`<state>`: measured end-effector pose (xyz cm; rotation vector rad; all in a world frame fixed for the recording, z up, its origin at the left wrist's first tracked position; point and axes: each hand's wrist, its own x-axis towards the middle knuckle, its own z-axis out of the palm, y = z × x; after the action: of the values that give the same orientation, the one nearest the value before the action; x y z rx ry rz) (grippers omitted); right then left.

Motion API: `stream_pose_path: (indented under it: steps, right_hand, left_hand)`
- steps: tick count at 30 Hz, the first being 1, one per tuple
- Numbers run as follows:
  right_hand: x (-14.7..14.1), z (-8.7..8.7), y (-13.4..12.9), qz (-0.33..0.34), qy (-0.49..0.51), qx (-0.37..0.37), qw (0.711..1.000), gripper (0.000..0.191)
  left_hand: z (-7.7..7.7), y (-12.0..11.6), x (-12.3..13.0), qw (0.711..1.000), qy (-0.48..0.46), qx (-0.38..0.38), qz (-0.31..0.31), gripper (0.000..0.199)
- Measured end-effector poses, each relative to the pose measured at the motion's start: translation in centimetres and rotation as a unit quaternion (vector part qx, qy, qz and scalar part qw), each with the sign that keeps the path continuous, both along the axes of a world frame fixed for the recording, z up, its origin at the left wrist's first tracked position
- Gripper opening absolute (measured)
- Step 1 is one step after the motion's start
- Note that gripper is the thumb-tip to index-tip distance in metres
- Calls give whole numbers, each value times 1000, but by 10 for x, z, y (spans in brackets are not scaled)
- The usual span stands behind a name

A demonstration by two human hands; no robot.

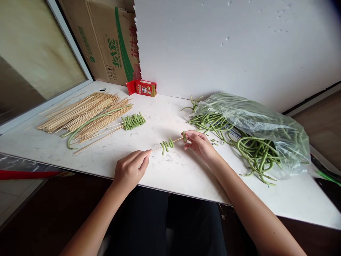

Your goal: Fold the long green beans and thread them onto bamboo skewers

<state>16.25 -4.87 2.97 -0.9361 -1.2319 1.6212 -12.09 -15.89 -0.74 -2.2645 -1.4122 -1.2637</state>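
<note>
With the left hand (131, 166), pinching the end of a thin wooden skewer (178, 139) between thumb and fingers. With the right hand (200, 144), grasping a short bean piece (184, 136) at the skewer's other end; cannot tell how far onto the tip. Between both hands, several bean segments (166, 145) threaded with gaps along the middle, above the white tabletop (173, 174). Beyond the left hand, a tight row of skewered beans (133, 121), just beside a broad heap of bare skewers (85, 112), with at least one long bean (102, 114) lying across it. Near the right hand, a few small bean scraps (214, 141). Farther right, a translucent plastic bag (247, 108), with uncut green beans (257, 153) spilling out along its front. At the back, a small red box (146, 88) before a cardboard carton (106, 42), near a white panel (213, 49).
</note>
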Motion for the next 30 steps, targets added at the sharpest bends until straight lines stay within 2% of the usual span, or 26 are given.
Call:
stream_pose_path:
  steps: [7,21,26,30]
  right_hand:
    - [0,-3,4,-32,-33,11,999,31]
    - [1,-5,4,5,-33,-24,999,33]
    - [-4,-13,1,46,-39,-8,998,32]
    - [-8,-19,-2,52,-51,11,997,30]
  left_hand:
    - [-1,0,-1,1000,7,5,-1,28]
    - [-3,-1,-1,1000,11,13,-8,30]
    - [-2,-1,-1,1000,21,6,-22,30]
    - [-2,0,0,999,17,14,-28,31]
